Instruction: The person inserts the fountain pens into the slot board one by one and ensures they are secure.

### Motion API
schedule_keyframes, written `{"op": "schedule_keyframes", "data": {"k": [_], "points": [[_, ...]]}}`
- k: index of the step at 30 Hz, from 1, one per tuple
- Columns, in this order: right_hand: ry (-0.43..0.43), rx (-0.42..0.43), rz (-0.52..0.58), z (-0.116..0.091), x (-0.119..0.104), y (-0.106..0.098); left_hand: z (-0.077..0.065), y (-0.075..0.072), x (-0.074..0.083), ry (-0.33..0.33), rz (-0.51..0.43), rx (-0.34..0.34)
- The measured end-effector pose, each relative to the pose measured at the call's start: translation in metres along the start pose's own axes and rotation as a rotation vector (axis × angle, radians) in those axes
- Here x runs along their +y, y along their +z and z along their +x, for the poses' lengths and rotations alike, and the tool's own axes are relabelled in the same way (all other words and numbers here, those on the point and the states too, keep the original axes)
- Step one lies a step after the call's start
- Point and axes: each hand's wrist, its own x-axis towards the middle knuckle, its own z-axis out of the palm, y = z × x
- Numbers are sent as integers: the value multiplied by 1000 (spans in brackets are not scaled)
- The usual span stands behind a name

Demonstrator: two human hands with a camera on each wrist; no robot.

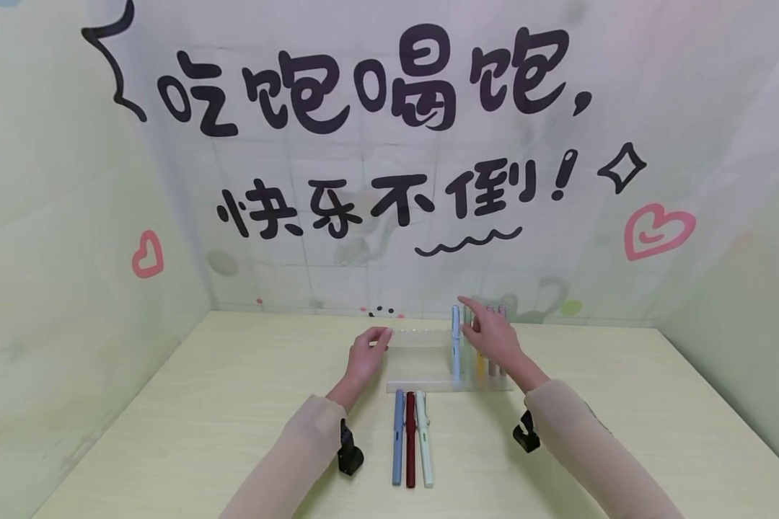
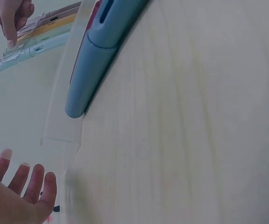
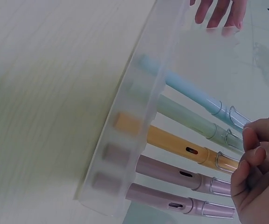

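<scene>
A translucent pen stand is on the table, with several pens upright in its right half. My left hand pinches the stand's upper left edge between thumb and fingers. At the tops of the pens is my right hand, its index finger extended and the others bent. Its fingers are by the cap of the light blue pen; contact is unclear. Beside that pen stand a pale green pen, a yellow pen and two mauve pens. My right hand partly covers them in the head view.
In front of the stand, a blue pen, a dark red pen and a pale mint pen lie side by side on the wooden table. Behind it rises a printed wall.
</scene>
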Motion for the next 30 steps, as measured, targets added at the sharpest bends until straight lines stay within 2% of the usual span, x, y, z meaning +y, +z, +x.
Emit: {"op": "schedule_keyframes", "data": {"k": [15,22,30], "points": [[-153,100,52,-20,0,13,2,1,-1,0,12,6],[-156,75,131,-30,-2,19,2,1,-2,-3,17,5],[-169,65,143,-39,0,25,1,1,-2,6,10,5]]}}
